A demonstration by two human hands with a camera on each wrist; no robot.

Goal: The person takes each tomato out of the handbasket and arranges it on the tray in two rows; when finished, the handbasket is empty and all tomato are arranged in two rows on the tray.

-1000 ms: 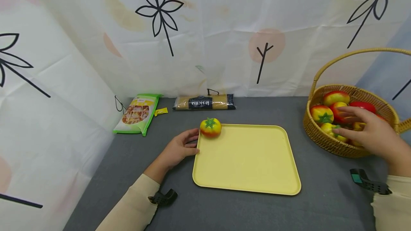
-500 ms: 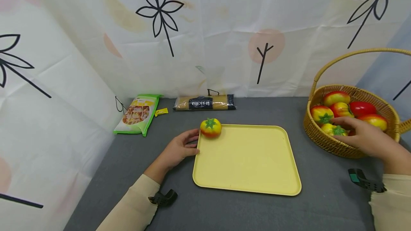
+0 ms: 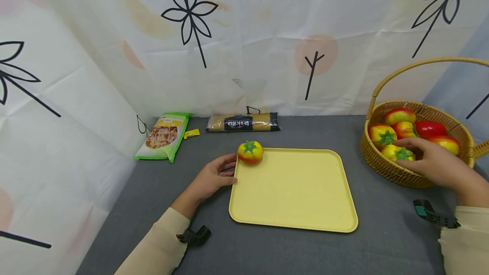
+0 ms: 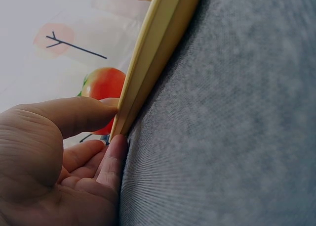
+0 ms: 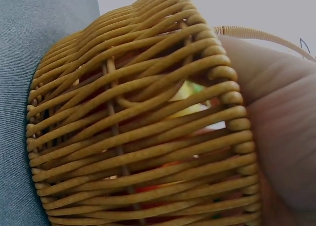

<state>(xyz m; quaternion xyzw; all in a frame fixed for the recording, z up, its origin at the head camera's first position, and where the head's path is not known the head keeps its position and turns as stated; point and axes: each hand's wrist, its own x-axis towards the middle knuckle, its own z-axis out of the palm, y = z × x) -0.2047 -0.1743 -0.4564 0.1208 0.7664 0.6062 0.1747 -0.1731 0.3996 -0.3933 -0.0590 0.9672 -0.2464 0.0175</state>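
My left hand [image 3: 212, 178] grips the left edge of a yellow tray [image 3: 294, 190]; in the left wrist view its thumb lies on the rim, with a finger below. A yellow-red tomato [image 3: 250, 152] with a green top sits on the tray's far left corner. Over at the right, my right hand [image 3: 439, 162] reaches into a wicker basket [image 3: 397, 176]. Thumb and fingers are around a yellow tomato [image 3: 397, 153] with a green top. The basket's woven wall [image 5: 138, 137] hides most of that grasp in the right wrist view.
Several other red and yellow fruits, among them a red one [image 3: 431, 129], lie in the basket under its tall arched handle [image 3: 424, 60]. Along the back stand a green-edged food bag [image 3: 164, 136], a small yellow packet [image 3: 192, 133] and a pasta pack [image 3: 243, 122].
My right hand has come down and left into the basket, and its fingers have closed around the yellow tomato. The left hand and tray have stayed put.
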